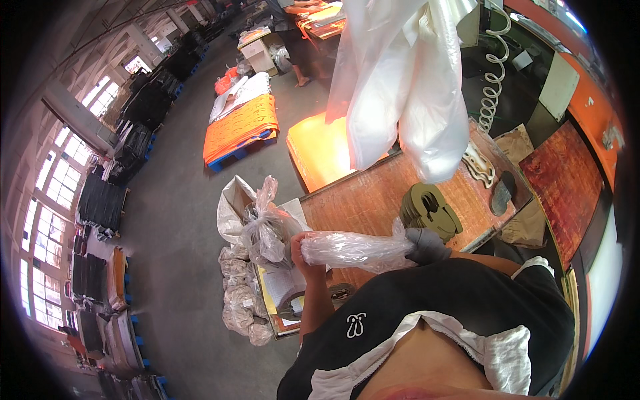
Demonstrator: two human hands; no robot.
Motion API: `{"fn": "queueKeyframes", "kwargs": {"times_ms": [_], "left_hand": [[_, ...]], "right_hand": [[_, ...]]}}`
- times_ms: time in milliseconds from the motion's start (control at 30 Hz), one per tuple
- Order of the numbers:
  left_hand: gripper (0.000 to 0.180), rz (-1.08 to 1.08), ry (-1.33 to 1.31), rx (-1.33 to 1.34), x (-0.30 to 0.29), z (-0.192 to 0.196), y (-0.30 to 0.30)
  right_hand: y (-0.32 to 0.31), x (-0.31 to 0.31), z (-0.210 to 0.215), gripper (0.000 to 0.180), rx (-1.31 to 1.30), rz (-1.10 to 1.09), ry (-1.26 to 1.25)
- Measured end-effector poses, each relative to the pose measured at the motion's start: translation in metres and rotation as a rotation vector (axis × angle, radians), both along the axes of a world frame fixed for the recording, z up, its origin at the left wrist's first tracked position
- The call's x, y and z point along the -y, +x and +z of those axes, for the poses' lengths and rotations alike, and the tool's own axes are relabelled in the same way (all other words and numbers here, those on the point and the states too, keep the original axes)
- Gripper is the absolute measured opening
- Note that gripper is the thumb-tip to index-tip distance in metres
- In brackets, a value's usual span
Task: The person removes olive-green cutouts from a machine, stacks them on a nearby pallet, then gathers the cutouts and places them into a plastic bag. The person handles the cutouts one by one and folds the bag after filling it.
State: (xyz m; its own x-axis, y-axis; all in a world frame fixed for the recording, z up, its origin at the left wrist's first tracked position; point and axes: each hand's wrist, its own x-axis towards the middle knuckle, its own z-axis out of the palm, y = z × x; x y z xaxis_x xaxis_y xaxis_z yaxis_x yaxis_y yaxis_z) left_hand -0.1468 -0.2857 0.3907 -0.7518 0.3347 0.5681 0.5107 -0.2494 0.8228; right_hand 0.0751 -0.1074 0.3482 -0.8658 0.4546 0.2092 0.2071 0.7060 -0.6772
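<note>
A clear plastic bag (357, 250), bunched lengthwise, is stretched level between my two hands in front of my chest. Bare fingers of my left hand (300, 252) are closed round its left end. On my right hand (427, 245) is a dark grey glove, and it grips the gathered right end of the bag. Just beyond that hand, a stack of olive-green cut-out pieces (427, 210) with slots sits on the worn wooden table (353, 200). Left of my left hand stands a knotted clear bag (265, 233), its contents hard to make out.
Large translucent plastic bags (407, 87) hang over the table. Cream cut-out pieces (479, 167) and a dark flat object (502, 193) lie at its right end, near a coiled white hose (493, 73). Filled bags (239, 293) stand at its left. Orange sheets (241, 127) lie on a blue pallet.
</note>
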Motion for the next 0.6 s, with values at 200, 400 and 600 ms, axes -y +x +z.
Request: {"fn": "queueKeyframes", "kwargs": {"times_ms": [200, 400, 600], "left_hand": [[0.017, -0.012, 0.010, 0.059, 0.0000, 0.0039, 0.0028], [0.018, -0.019, 0.001, 0.041, 0.0000, 0.0040, 0.0025], [0.019, -0.026, 0.007, 0.078, -0.0003, 0.0002, 0.0015]], "right_hand": [[-0.0004, 0.0017, 0.0005, 0.026, -0.001, -0.018, -0.017], [0.0011, 0.0024, -0.0008, 0.027, -0.030, -0.015, -0.017], [0.0024, 0.0017, -0.0010, 0.028, -0.062, 0.011, -0.043]]}}
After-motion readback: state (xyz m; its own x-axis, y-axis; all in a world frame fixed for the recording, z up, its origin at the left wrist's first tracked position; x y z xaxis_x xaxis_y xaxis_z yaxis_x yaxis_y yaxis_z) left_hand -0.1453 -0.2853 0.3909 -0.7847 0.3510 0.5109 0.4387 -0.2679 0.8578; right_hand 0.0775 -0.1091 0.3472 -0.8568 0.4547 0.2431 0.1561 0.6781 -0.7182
